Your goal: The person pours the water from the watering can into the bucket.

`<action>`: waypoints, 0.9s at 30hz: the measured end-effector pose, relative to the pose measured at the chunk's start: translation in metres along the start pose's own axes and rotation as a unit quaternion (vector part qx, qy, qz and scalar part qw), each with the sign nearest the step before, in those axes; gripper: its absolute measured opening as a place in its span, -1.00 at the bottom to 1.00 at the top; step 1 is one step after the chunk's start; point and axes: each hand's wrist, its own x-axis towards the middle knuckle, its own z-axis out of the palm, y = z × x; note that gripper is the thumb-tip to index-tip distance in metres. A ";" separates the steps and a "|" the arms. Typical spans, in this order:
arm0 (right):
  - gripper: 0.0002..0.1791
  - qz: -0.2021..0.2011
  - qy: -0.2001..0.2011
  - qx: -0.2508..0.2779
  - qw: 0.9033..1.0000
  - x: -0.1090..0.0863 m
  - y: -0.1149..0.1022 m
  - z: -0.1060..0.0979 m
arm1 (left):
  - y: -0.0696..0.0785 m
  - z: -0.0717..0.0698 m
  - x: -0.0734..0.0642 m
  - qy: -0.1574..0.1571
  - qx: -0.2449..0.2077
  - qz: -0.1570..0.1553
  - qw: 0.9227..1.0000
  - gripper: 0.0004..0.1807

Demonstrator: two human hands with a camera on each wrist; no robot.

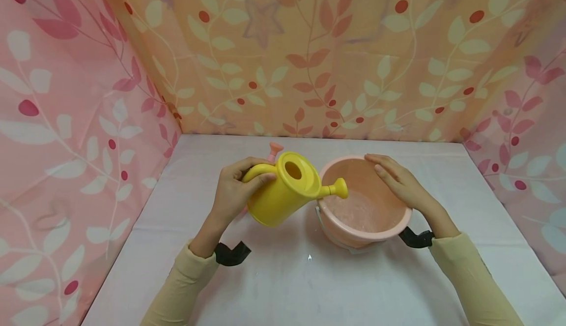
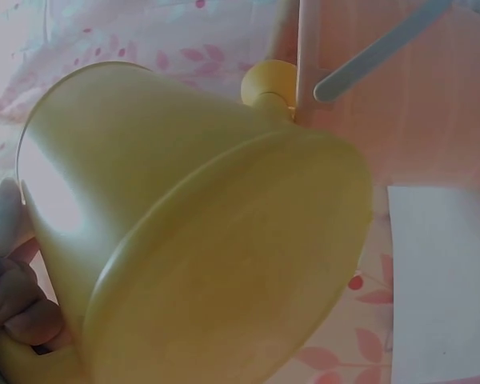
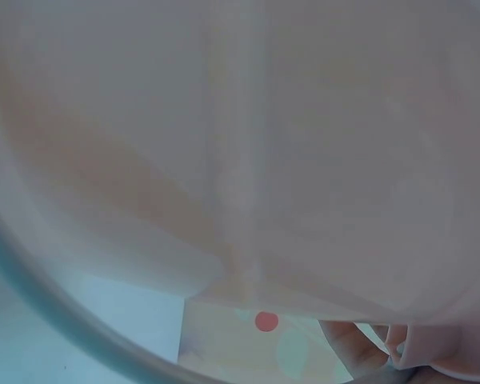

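Observation:
My left hand point(image 1: 236, 188) grips the curved handle of a yellow watering can point(image 1: 278, 198), tilted to the right. The can's round sprinkler head point(image 1: 340, 188) hangs over the left rim of a pink bucket point(image 1: 349, 235). In the left wrist view, the can's base point(image 2: 232, 264) faces the camera, and curled fingers point(image 2: 16, 300) show at its handle. My right hand point(image 1: 402, 181) holds the bucket's far right rim, thumb on the inner side. The right wrist view shows the bucket wall point(image 3: 304, 160) close up, with fingers point(image 3: 356, 348) beside the handle mount.
Behind the yellow can, a pink sprinkler head point(image 1: 275, 150) sticks up, the rest mostly hidden. The bucket's pale carrying handle point(image 2: 384, 52) hangs down its outside. A white-covered table point(image 1: 283, 286) lies beneath, with leaf-patterned cloth point(image 1: 309, 60) at the back and both sides.

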 end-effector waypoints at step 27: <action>-0.55 -0.001 -0.008 -0.003 1.000 -0.001 -0.001 0.000 | 0.004 0.001 0.002 -0.007 0.017 0.016 1.000 -0.78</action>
